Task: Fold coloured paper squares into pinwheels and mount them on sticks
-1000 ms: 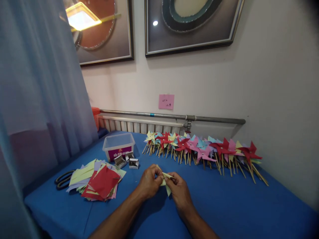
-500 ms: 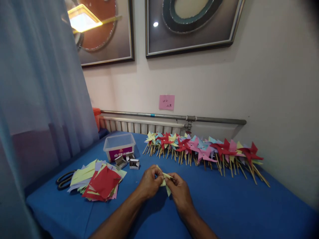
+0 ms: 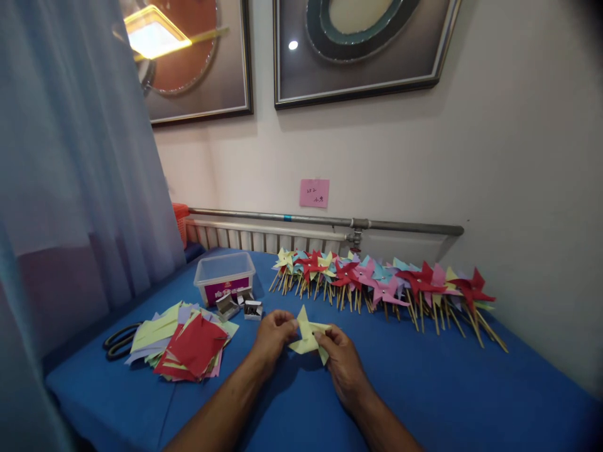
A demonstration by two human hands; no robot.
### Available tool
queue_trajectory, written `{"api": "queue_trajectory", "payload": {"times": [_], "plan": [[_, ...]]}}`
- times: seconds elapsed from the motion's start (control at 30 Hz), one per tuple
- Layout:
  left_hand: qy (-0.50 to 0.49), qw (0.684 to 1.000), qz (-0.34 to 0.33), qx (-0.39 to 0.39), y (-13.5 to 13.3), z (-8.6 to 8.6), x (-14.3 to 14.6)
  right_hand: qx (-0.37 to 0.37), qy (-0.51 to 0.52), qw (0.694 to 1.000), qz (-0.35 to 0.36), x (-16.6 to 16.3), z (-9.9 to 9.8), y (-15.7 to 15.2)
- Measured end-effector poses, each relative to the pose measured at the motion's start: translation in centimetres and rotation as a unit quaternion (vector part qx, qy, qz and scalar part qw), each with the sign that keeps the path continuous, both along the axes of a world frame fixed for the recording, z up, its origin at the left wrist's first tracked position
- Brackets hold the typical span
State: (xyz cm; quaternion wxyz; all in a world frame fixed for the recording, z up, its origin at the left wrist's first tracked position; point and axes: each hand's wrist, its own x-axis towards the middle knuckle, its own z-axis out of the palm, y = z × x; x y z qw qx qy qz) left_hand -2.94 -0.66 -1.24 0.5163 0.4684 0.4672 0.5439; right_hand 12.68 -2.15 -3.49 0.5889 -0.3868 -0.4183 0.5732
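Observation:
A pale yellow paper pinwheel (image 3: 308, 339), its points folded toward the middle, is held over the blue table. My right hand (image 3: 343, 361) grips it from the right, thumb on top near the centre. My left hand (image 3: 273, 339) is just left of the pinwheel, beside its left points, with thumb and fingers drawn together. Whether anything small is in that pinch cannot be made out. Beyond my left hand stand small open boxes (image 3: 253, 309), one with dark small pieces inside.
Stacked coloured paper sheets (image 3: 200, 345) and black-handled scissors (image 3: 121, 341) lie at the left. A clear plastic tub (image 3: 225, 270) stands behind the small boxes. Finished pinwheels on sticks (image 3: 384, 289) line the back right. A blue curtain (image 3: 85, 157) hangs at the left.
My left hand has drawn back left from the pinwheel's middle. The pinwheel now lies spread and facing up in my right hand, where before both hands pinched its folds.

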Motion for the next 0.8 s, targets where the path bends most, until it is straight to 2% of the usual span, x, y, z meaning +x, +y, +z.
{"api": "queue_trajectory", "payload": {"times": [0.07,0.13,0.37,0.53,0.8], "plan": [[-0.063,0.994,-0.076,-0.05,-0.2,0.0,0.1,-0.002,0.0,1.0,0.013,-0.2,0.2,-0.3],[-0.087,0.988,-0.109,-0.066,-0.5,0.1,0.4,0.006,-0.007,1.0,0.011,-0.5,0.2,-0.4],[-0.082,0.987,-0.118,-0.067,-0.7,0.1,0.9,0.029,-0.052,0.998,-0.03,-0.8,-0.8,0.2],[-0.07,0.99,-0.104,-0.066,-0.5,-0.2,0.9,0.029,-0.043,0.997,-0.05,-0.9,-1.0,0.2],[-0.063,0.989,-0.117,-0.062,-0.4,-0.2,0.7,-0.007,-0.017,1.0,-0.002,-0.8,-0.1,-0.4]]}}
